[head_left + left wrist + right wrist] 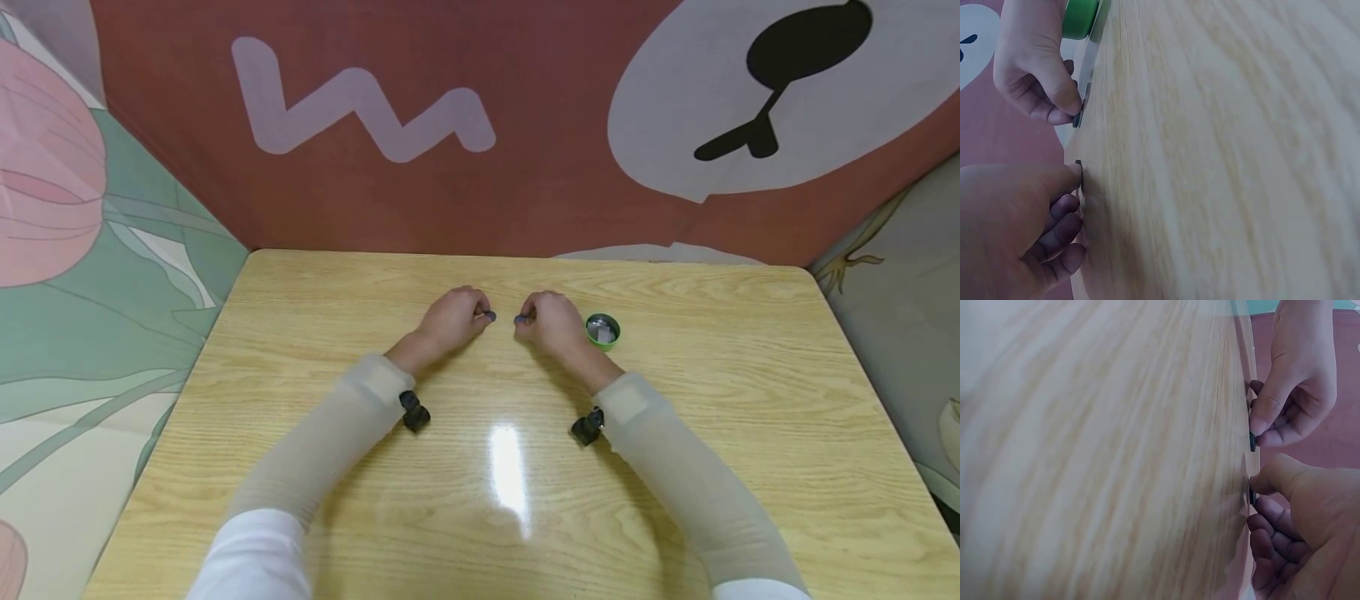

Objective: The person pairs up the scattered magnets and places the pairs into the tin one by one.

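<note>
Just above the table, my left hand [453, 318] pinches a small dark flat disc [491, 316] between thumb and fingers. Opposite it, a short gap away, my right hand [553, 323] holds a similar dark disc [520, 319] the same way. Both discs look bluish from above. In the left wrist view the left hand's disc [1079, 174] appears thin and edge-on, as does the right hand's disc [1252, 495] in the right wrist view. What the discs are cannot be told. Beside the right hand stands a small round green tin [602, 331] with pale pieces inside.
The light wood table [420, 517] carries a bright glare spot near its middle. Its far edge meets a reddish-brown wall covering [450, 200] with printed shapes. Small black cameras [415, 412] sit on both wrists, over beige sleeves.
</note>
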`<state>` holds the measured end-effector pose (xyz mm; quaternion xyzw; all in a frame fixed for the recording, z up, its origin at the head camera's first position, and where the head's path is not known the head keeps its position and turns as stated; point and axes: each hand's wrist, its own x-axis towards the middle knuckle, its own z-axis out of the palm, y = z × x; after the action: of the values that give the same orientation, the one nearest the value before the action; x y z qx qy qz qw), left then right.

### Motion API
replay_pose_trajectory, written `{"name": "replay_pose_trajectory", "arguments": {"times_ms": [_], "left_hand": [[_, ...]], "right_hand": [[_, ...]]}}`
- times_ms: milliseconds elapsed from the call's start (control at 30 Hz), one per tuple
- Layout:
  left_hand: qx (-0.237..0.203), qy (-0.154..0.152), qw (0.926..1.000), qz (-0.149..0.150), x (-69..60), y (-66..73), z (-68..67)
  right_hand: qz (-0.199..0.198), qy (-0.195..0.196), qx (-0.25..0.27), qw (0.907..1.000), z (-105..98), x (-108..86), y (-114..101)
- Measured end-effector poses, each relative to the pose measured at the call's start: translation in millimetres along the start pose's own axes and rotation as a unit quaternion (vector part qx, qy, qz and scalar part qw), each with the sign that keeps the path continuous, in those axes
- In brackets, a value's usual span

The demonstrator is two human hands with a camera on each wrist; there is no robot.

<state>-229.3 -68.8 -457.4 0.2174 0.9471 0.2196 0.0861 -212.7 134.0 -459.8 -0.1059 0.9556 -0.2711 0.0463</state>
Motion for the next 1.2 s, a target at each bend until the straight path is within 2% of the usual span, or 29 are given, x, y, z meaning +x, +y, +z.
{"name": "replay_pose_trajectory", "arguments": {"times_ms": [400, 633, 833, 1200], "left_hand": [[-0.007, -0.003, 0.9993, 0.035, 1.2, 6.8, 5.3], [-0.008, -0.001, 0.9993, 0.038, 1.9, 9.0, 7.0], [0.000, 0.007, 0.9986, 0.053, 2.2, 8.9, 9.5], [0.007, 0.005, 0.9985, 0.055, 2.6, 11.7, 9.1]], "right_hand": [[-0.033, 0.005, 0.007, 0.9994, 1.7, 0.3, -2.2], [-0.056, 0.007, 0.014, 0.9983, 2.1, 0.4, -5.0], [-0.068, 0.007, 0.007, 0.9977, 4.5, 0.3, -4.8], [-0.078, 0.011, 0.006, 0.9969, 5.4, -0.9, -4.1]]}}
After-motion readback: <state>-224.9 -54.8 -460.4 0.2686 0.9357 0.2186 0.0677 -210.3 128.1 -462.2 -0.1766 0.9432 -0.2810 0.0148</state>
